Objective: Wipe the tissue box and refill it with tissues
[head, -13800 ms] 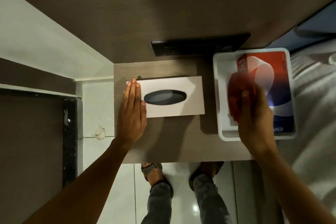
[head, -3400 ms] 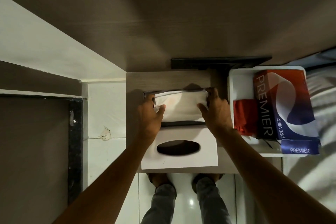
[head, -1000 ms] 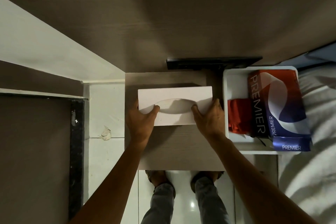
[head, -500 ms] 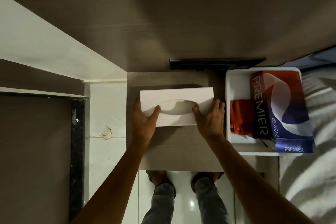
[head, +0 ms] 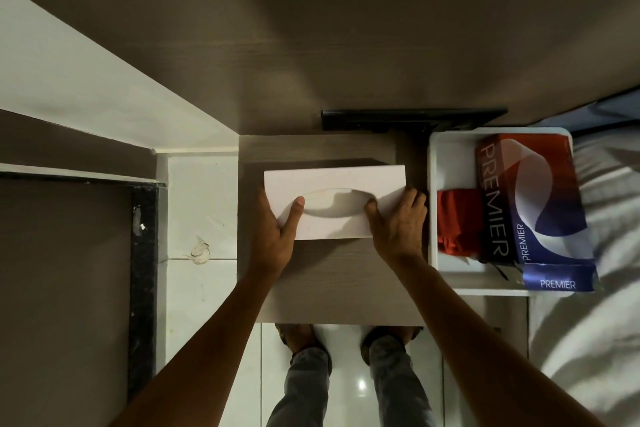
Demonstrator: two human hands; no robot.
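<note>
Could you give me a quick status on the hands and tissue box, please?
Left hand and right hand grip the tissue box ends. Box on table. Nothing blocking.

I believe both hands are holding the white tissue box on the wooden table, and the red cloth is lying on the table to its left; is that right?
Not quite. Both the left hand and the right hand do hold the white tissue box on the wooden table, but the head view shows the red cloth in the white tray to its right, beside the Premier pack.
</note>
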